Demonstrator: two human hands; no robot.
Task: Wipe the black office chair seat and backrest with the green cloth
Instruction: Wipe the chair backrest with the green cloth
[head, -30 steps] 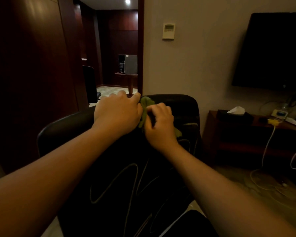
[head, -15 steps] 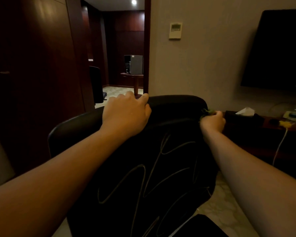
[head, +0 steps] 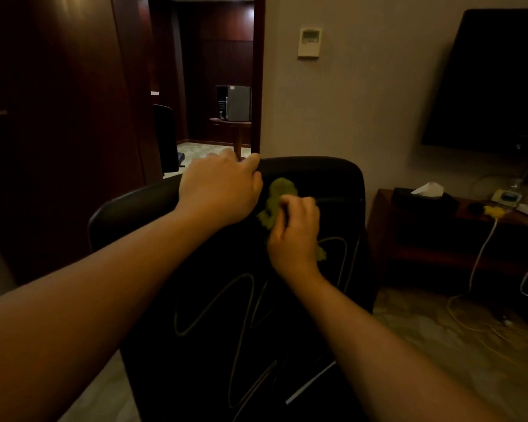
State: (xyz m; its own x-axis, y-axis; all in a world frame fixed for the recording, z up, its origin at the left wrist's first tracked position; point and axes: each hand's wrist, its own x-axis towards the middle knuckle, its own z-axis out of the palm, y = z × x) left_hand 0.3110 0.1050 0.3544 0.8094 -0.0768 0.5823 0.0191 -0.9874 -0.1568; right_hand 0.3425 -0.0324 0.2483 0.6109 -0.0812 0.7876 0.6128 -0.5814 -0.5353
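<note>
Backrest wipe, top band

Chair (head: 241, 300) is our landmark, seen from behind with its backrest toward us. Our left hand (head: 220, 190) hooks over the top edge of the backrest, fingers curled round it in a closed grip; we judge this steadies the chair so it neither rolls nor swivels under the rubbing. Our right hand (head: 293, 229) sits just beside it on the upper back face, its grip pressed together on the cloth (head: 275, 202), which is bunched flat against the black surface, a tuft showing above the knuckles and a scrap below the wrist. Holding it wadded gives firm pressure.

Right of the cloth, the backrest runs bare to its rounded corner, so there is room to sweep that way. Leftward the steadying hand blocks the path. Below, the whole stitched panel lies open. The seat is hidden behind the backrest. A low table (head: 387, 208) stands near the chair's right edge.
</note>
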